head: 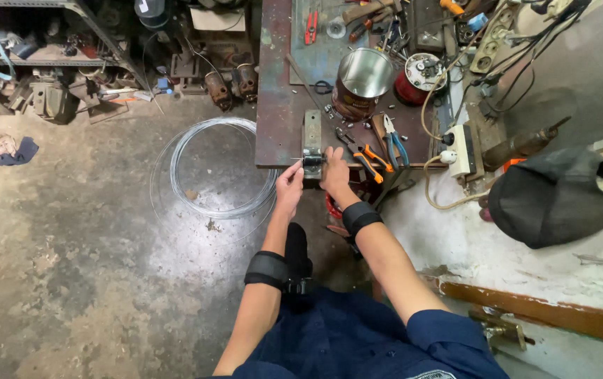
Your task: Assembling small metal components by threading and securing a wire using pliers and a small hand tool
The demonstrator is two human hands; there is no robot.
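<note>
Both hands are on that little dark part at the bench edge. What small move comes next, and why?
Probably keep the right hand steady on the small dark part while the left hand eases the thin wire in; both hands already pinch there at the workbench edge.

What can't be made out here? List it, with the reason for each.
Head view only:
- Small dark part pinched between left hand and right hand: too small, fingers cover it.
- Metal can: contents hidden by its wall.
- Shelf clutter: dark, cut by top edge.
</note>
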